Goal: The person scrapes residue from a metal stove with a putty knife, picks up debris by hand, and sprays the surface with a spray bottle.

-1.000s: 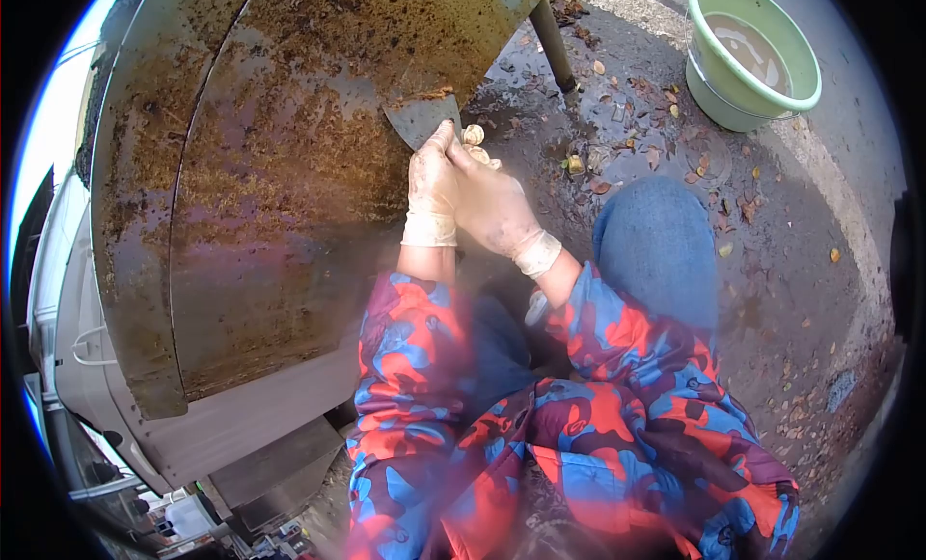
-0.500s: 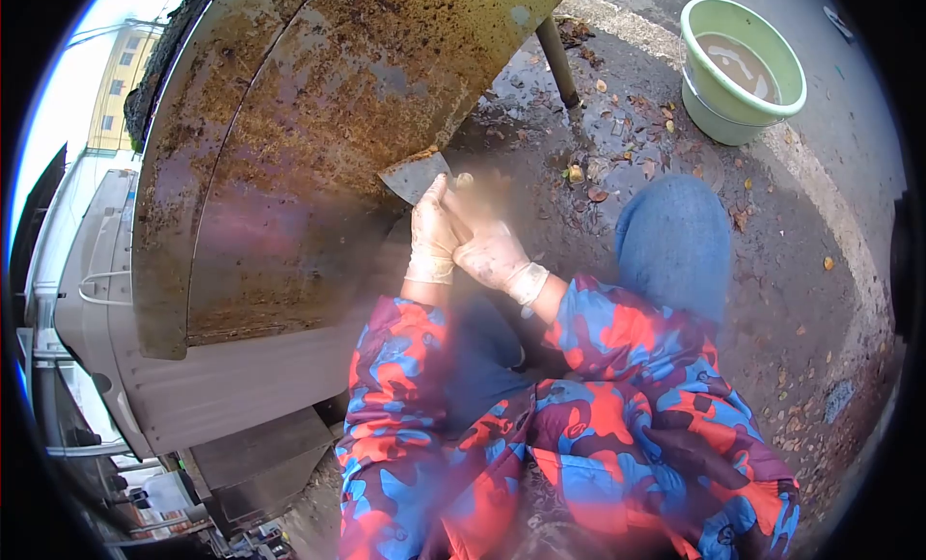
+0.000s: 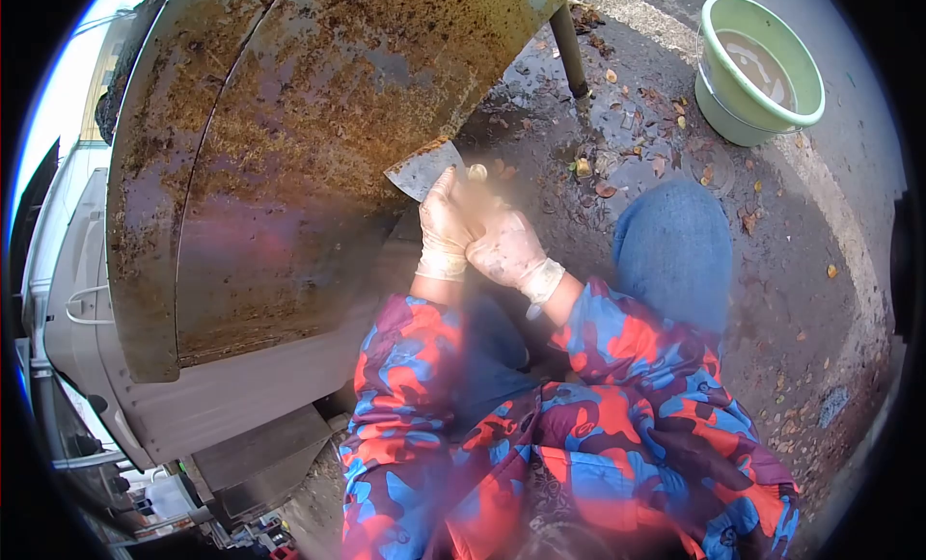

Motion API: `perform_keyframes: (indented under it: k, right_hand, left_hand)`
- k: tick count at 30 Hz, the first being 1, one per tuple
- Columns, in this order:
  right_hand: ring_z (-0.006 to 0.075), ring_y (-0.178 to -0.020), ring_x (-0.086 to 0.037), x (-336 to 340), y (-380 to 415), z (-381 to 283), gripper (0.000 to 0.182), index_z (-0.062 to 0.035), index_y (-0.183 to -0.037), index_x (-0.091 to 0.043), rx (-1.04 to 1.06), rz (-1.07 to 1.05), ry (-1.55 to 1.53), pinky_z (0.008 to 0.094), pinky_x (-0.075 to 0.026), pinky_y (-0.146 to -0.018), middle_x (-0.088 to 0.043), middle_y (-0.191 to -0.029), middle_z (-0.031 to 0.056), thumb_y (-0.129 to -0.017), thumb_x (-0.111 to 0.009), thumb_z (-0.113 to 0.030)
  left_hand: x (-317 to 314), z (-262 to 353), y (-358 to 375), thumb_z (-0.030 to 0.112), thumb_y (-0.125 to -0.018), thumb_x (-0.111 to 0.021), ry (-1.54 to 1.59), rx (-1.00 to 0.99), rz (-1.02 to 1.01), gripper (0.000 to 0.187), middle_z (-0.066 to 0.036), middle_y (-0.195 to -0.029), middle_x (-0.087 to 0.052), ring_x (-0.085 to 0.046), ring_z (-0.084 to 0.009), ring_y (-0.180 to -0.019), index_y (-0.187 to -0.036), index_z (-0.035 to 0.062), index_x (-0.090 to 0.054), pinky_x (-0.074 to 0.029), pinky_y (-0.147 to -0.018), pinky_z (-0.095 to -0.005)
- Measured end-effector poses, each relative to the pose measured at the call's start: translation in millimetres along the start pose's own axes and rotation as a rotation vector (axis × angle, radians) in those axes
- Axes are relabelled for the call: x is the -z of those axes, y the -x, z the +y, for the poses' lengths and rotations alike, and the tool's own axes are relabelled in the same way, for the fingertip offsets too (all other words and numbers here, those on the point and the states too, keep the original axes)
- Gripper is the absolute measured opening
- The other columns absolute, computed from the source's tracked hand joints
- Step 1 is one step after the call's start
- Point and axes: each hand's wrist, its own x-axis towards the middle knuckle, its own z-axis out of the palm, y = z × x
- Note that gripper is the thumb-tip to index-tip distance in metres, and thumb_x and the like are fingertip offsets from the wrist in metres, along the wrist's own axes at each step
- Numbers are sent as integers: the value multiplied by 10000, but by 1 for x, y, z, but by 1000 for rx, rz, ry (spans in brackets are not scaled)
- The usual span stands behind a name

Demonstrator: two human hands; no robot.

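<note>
A wide-bladed scraper (image 3: 424,171) meets the lower right edge of a rust-stained, brown-smeared metal panel (image 3: 289,164). Rusty brown residue lines the top edge of its blade. My left hand (image 3: 444,227), in a thin pale glove, is closed with the fingers at the base of the blade. Beside it and touching it, my right hand (image 3: 509,249) wears the same kind of glove, with dark smudges, and is closed around the handle side. A blurred patch in the view covers the handle and part of the right fingers.
A green bucket (image 3: 723,111) of murky water stands at the upper right. A metal leg (image 3: 569,54) supports the panel near wet ground strewn with leaves. My bent knee (image 3: 675,242) is to the right of my hands. A grey plastic container (image 3: 241,396) lies beyond the panel's lower edge.
The view has shifted a little, so panel and bucket sit differently in it. Both hands, still on the scraper, appear slightly farther right; the blade stays at the panel's edge.
</note>
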Motion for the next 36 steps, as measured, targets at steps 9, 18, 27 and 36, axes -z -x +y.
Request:
perform_keyframes:
  k: [9,18,27,36]
  right_hand:
    - [349,-776,-605,8,-26,20,605,-209,-1258,-507,-38,-1,-125,387,-484,-720,-620,-850,205,-667,-499,-76]
    - [250,-800,-641,40,-57,-5,599,-122,-1310,-433,80,92,-51,311,-502,-706,-637,-911,148,-740,-613,-90]
    - [342,-797,-614,10,2,1,654,-281,-1305,-436,137,-50,72,402,-488,-724,-630,-914,171,-674,-502,-122]
    - [335,-822,-612,15,9,-26,676,-281,-1339,-375,23,-223,192,405,-489,-755,-636,-936,143,-692,-454,-103]
  left_hand:
    - [3,3,-38,276,-874,-489,-27,34,-104,281,-131,-842,-571,-565,-286,-667,-1034,45,-488,-496,-602,-446]
    - [-34,20,-57,308,-878,-486,-220,-72,-255,310,-118,-790,-583,-565,-263,-618,-1006,26,-504,-503,-573,-423]
    - [31,6,-6,460,-912,-409,-126,-5,-432,480,-143,-924,-600,-597,-285,-868,-1101,31,-515,-485,-811,-458]
    - [31,-1,23,637,-843,-375,-18,-35,-312,695,-152,-921,-576,-539,-322,-969,-1191,44,-471,-414,-894,-470]
